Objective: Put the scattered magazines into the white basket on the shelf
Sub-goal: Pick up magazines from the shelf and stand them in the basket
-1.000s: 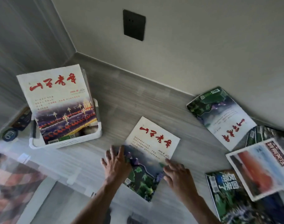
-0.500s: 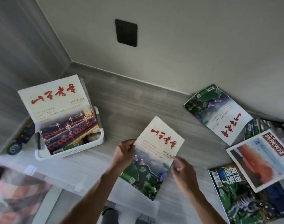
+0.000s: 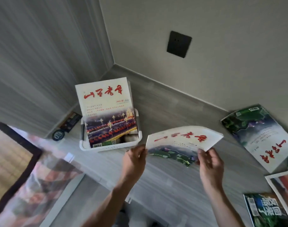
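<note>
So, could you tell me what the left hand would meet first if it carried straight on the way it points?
Probably the white basket, just beyond the left hand; depth is unclear.

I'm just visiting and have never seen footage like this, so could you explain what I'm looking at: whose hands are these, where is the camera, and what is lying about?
There is no machine here. A person wears a camera on the head, looking down at their own bare hands. The left hand and right hand hold a thin white magazine with red lettering by its two ends, so it bows in the air above the grey wood-grain shelf. To the left stands the white plastic basket, with a similar magazine showing a night street upright in it. More magazines lie at the right: a green-and-white one, a red-pictured one and a dark green one.
</note>
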`<state>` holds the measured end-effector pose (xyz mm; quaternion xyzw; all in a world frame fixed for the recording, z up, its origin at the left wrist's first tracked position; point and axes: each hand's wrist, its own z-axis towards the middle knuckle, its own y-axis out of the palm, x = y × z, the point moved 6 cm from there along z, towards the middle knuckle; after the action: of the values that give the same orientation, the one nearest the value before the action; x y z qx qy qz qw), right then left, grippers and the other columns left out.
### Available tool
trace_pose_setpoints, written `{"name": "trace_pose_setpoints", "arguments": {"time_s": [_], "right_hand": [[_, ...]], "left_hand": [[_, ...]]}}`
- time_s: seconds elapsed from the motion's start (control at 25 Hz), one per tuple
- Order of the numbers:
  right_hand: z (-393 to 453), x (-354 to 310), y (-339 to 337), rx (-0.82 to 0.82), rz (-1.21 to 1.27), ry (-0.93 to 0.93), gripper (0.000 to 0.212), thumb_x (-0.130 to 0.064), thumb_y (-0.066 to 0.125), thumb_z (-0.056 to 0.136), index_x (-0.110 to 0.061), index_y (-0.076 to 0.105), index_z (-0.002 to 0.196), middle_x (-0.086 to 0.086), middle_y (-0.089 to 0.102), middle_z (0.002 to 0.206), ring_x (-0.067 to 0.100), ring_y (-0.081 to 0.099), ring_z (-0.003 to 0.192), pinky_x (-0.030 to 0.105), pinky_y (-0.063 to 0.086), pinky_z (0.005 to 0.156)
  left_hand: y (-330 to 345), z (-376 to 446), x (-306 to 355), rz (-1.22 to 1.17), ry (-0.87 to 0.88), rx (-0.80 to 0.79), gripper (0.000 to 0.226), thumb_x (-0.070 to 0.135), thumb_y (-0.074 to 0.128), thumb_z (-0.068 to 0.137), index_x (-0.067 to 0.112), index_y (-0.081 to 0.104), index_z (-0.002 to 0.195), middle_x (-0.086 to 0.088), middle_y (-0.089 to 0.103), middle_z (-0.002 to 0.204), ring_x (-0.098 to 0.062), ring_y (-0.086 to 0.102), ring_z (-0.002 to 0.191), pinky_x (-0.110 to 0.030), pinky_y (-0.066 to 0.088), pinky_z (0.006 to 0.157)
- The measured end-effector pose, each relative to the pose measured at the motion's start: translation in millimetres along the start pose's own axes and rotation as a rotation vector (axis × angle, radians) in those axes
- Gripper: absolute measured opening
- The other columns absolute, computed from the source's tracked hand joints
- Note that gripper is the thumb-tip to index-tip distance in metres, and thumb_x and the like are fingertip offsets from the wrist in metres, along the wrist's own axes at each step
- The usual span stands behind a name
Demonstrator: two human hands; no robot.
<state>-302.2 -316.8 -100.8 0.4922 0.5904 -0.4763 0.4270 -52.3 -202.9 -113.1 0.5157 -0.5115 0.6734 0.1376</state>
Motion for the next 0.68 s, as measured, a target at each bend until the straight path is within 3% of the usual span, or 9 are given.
{"name": "trace_pose_setpoints", "arguments": {"time_s": [0.12,0.2,0.28,0.36,0.44,0.56,0.68], "right_hand": [[-7.5,4.3,26.5,-0.013,-0.191,0.025,0.026,-0.005,0.056,0.095,-0.029,0.063,0.093,0.020,0.072,0.095,0.020,0.065,0.071,0.042,0.055,0.072],[-5.6,-28.0,55.6,-0.057,-0.143,-0.064,0.025,-0.008,0.056,0.096,-0.031,0.063,0.102,0.013,0.071,0.099,0.012,0.067,0.072,0.033,0.056,0.071],[1.1,-68.3,93.6,-0.125,-0.118,-0.200,0.024,-0.015,0.057,0.096,-0.037,0.062,0.103,-0.001,0.072,0.098,0.011,0.068,0.076,0.028,0.055,0.067],[6.7,-101.8,142.6,-0.180,-0.061,-0.273,0.019,-0.018,0.056,0.096,-0.037,0.060,0.096,-0.011,0.071,0.090,0.007,0.065,0.069,0.023,0.054,0.060],[14.2,-118.0,193.1,-0.218,-0.052,-0.271,0.018,-0.017,0.055,0.096,-0.033,0.058,0.090,-0.009,0.071,0.085,0.003,0.060,0.058,0.022,0.051,0.053],[21.9,-110.5,250.7,-0.276,-0.110,-0.212,0.020,-0.016,0.053,0.098,-0.031,0.055,0.084,-0.002,0.070,0.089,0.006,0.060,0.057,0.031,0.048,0.051],[27.0,-87.3,270.5,-0.232,-0.277,-0.183,0.012,-0.020,0.052,0.097,-0.023,0.056,0.087,0.003,0.072,0.093,0.022,0.066,0.071,0.042,0.054,0.059]], "left_hand": [[-30.1,-0.5,2.4,-0.019,0.006,0.093,0.008,0.010,0.063,0.088,0.017,0.066,0.086,-0.010,0.072,0.070,-0.027,0.066,0.058,-0.044,0.055,0.051],[-73.2,6.9,11.8,-0.020,0.081,0.189,0.013,0.015,0.064,0.087,0.023,0.068,0.097,0.007,0.075,0.080,-0.008,0.068,0.064,-0.033,0.058,0.054],[-124.4,20.7,20.3,0.019,0.114,0.305,0.017,0.019,0.063,0.086,0.026,0.069,0.101,0.020,0.070,0.083,0.008,0.066,0.066,-0.012,0.050,0.052],[-175.7,39.2,19.0,0.089,0.085,0.413,0.015,0.023,0.061,0.086,0.026,0.072,0.095,0.015,0.073,0.083,0.008,0.062,0.058,-0.002,0.040,0.046],[-215.5,59.4,8.8,0.136,0.024,0.473,0.017,0.026,0.059,0.084,0.023,0.074,0.090,0.004,0.077,0.079,-0.002,0.064,0.057,-0.015,0.049,0.046],[-240.2,79.2,-20.0,0.122,-0.079,0.466,0.014,0.020,0.063,0.085,0.019,0.076,0.088,-0.003,0.078,0.082,-0.017,0.070,0.067,-0.036,0.058,0.060],[-230.1,83.6,-47.3,0.157,-0.095,0.445,0.011,0.016,0.066,0.085,0.020,0.076,0.086,-0.004,0.077,0.078,-0.017,0.064,0.060,-0.023,0.048,0.052]]}}
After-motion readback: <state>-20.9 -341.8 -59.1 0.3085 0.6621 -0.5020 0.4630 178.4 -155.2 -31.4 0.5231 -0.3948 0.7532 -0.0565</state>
